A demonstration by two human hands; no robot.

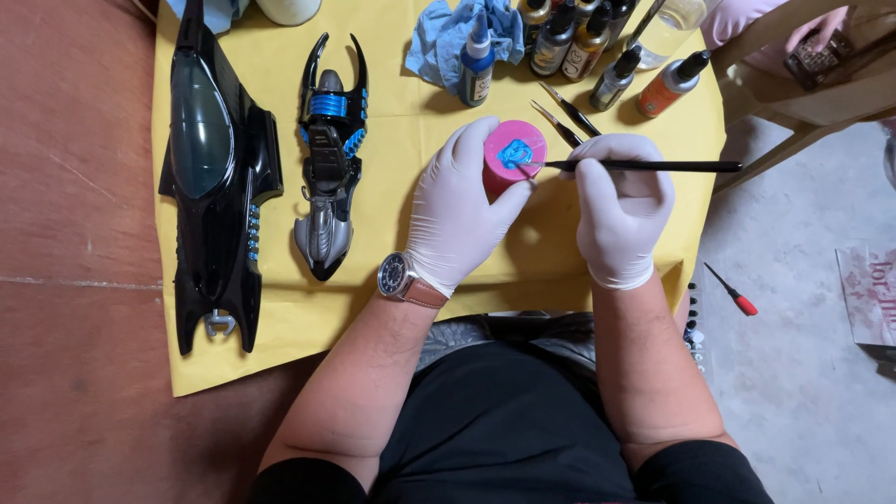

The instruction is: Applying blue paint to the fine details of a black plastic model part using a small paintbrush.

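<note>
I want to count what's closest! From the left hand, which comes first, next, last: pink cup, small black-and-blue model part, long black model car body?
1. Pink cup, held in the left hand.
2. Small black-and-blue model part, to its left.
3. Long black model car body, farthest left.

Black model hull [213,177], paint bottles [597,47], blue cloth [448,37], red screwdriver [733,291]

Sheet [280,327] on table [75,233] | two model parts [217,168] [331,159] frame left | cup [511,154] centre, between hands [457,215] [621,210] | bottles [579,42], cloth [448,37] top centre | screwdriver [733,291] on floor, lower right
</note>
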